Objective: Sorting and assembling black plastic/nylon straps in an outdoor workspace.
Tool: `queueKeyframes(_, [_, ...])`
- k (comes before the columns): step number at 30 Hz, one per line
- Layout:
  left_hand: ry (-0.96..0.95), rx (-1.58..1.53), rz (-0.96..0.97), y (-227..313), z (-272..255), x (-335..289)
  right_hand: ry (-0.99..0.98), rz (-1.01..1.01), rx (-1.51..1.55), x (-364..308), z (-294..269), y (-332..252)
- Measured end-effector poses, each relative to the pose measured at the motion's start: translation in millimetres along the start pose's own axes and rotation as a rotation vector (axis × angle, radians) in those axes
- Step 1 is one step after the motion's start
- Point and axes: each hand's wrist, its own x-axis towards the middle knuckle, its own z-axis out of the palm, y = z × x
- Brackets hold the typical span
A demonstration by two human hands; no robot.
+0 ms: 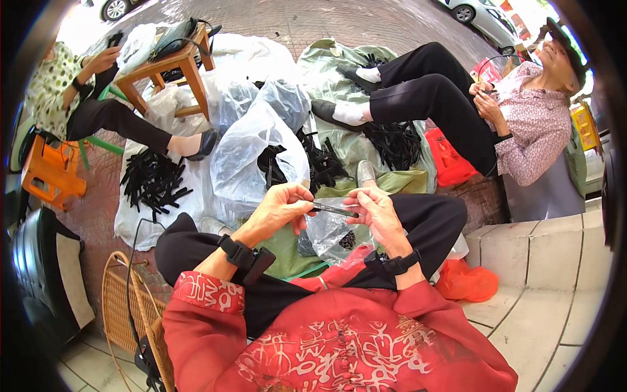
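Note:
Between my hands, above my lap, a slim black strip [334,210] lies nearly level. My left hand [281,209] pinches its left end between thumb and fingers. At the other end is my right hand [377,214], thumb and fingertips drawn together; the strip's tip meets its fingers, and anything tiny in that pinch is too small to make out. Just below the strip, a clear plastic bag [320,228] rests between my legs with small dark pieces [347,240] in it. Beyond my left hand stands a larger clear bag [245,153] with black strips inside.
Heaps of black strips [153,179] lie on white and green sheets. A person [532,124] sits at right, another [55,98] at left. Around me are a wooden stool [173,68], an orange stool [49,170], a wicker chair [124,307] and a red bag [467,282].

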Motion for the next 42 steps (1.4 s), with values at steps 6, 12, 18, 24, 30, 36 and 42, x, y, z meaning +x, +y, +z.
queueKeyframes(6, [0.023, 0.107, -0.009, -8.3, 3.2, -0.8, -0.288, 0.131, -0.095, -8.3, 15.3, 10.0])
queueKeyframes(12, [0.051, 0.125, 0.018, -6.9, 11.8, 4.5, -0.338, 0.331, 0.14, -14.0, 12.5, 17.0])
queueKeyframes(18, [-0.034, -0.005, 0.241, -10.9, 15.2, 10.7, -0.246, 0.256, 0.354, -11.1, 14.7, 21.3])
queueKeyframes(24, [-0.053, -0.415, 0.076, -16.2, 6.7, 14.9, -0.298, 0.201, 0.338, -17.1, 31.2, 23.4])
queueKeyframes(30, [0.384, -0.366, 0.047, -22.9, 19.6, 20.3, -0.083, -0.046, 0.075, -12.3, 37.7, 26.3])
queueKeyframes(36, [0.13, -0.183, 0.004, -22.2, 29.5, 13.5, 0.05, -0.148, 0.083, -11.2, 44.8, 26.9])
queueKeyframes(42, [0.154, -0.153, 0.13, -44.0, 22.2, 17.6, 0.026, -0.118, -0.026, -16.1, 58.6, 35.3])
